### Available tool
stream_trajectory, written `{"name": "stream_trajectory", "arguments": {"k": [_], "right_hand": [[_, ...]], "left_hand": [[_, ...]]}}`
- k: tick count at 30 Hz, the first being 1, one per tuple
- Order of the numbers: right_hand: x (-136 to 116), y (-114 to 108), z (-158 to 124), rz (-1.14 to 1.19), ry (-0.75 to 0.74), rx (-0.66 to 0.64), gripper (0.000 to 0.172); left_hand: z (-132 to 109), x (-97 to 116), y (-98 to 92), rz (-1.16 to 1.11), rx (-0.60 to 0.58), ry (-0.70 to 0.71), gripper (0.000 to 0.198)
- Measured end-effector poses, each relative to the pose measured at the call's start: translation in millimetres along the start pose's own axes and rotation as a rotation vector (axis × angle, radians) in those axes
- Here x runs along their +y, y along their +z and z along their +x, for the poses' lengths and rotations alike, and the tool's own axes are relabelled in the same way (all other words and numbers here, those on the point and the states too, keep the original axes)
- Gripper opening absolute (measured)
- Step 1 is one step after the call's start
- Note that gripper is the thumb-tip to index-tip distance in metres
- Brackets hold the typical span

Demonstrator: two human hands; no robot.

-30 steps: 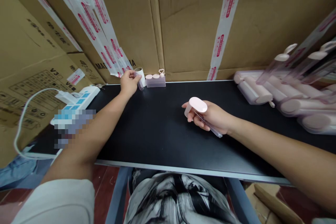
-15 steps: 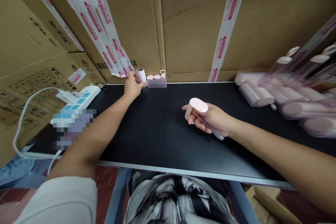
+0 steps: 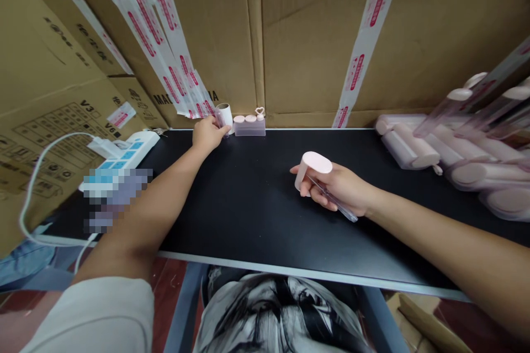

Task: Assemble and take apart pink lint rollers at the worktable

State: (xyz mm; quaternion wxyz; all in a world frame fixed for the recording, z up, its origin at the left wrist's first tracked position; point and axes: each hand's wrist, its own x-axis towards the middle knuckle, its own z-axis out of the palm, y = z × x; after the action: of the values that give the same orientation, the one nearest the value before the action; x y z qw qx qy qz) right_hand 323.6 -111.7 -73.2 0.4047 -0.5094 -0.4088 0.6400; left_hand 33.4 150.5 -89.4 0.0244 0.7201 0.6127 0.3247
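Note:
At the back edge of the black table (image 3: 256, 193), my left hand (image 3: 207, 135) has its fingers closed on a small clear plastic piece (image 3: 224, 118). Just behind that piece a white roll (image 3: 226, 112) stands upright. To its right is a translucent case with pink round caps (image 3: 249, 126), and a small heart-shaped loop (image 3: 260, 111) shows at its right end. My right hand (image 3: 337, 187), over the middle right of the table, holds a pale pink oval-topped part (image 3: 317, 163) together with a clear plastic strip (image 3: 339, 207) that slants toward the wrist.
Several pink cases with clear covers (image 3: 414, 146) lie piled at the right, some standing upright. A white power strip (image 3: 134, 149) with a plugged-in white cable (image 3: 31, 187) is at the left. Large cardboard boxes (image 3: 302, 38) stand behind the table.
My left hand has shifted slightly left from the white roll, with the clear piece now showing between its fingers. My right hand keeps the same hold; the whole view has shifted a little.

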Motion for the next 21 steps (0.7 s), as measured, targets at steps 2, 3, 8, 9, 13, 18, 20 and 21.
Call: {"name": "stream_trajectory", "arguments": {"k": [2,3,8,9,13,18,20,21], "right_hand": [[1,-1,1,-0.002,0.0,-0.002,0.032],[2,-1,1,-0.004,-0.001,-0.002,0.032],[2,-1,0,-0.011,-0.002,0.002,0.032],[1,-1,0,-0.01,-0.003,0.003,0.032],[1,0,0,-0.008,-0.001,0.003,0.032],[1,-1,0,-0.005,0.0,0.003,0.031],[1,-1,0,-0.006,-0.002,0.003,0.031],[1,-1,0,-0.007,-0.001,0.004,0.03]], "left_hand": [[0,0,-2.5,0.013,-0.026,-0.012,0.035],[0,1,-3.4,0.018,-0.042,-0.018,0.036],[-1,1,-5.3,0.023,-0.08,-0.016,0.04],[-1,0,-5.3,0.018,-0.079,-0.016,0.041],[-1,-2,-6.0,0.0,-0.062,-0.02,0.042],[-3,0,-9.6,0.012,-0.064,-0.002,0.039],[-5,2,-11.1,0.025,-0.06,0.002,0.038],[-5,3,-11.5,0.028,-0.059,0.003,0.038]]}}
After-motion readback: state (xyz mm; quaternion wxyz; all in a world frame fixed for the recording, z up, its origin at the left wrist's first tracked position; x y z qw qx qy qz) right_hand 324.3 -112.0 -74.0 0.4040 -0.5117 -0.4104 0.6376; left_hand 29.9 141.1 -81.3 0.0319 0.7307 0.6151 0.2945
